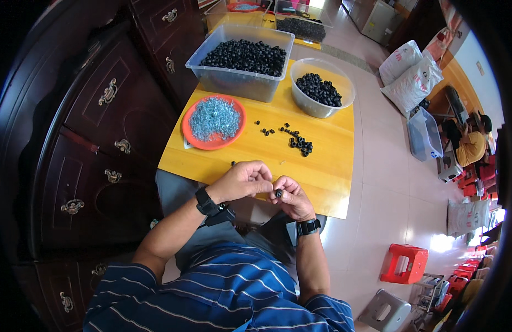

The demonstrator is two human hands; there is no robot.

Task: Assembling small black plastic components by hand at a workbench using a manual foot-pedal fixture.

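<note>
Above the near edge of the yellow table (322, 180), my right hand (295, 202) pinches a small round black part (278, 193) between thumb and fingers. Close against it, my left hand (246, 181) has its thumb and fingertips drawn together; whether a small piece sits in them is too fine to make out. Several loose black parts (301, 145) lie scattered beyond my hands. To their left is an orange plate (188, 128) heaped with small bluish metallic pieces (214, 118).
At the table's back stand a clear rectangular bin (234, 82) and a round clear tub (316, 110), both filled with black parts. Dark drawers (101, 122) line the left. White sacks (411, 77), a red stool (405, 264) and a grey stool (386, 311) stand on the right; people sit farther off.
</note>
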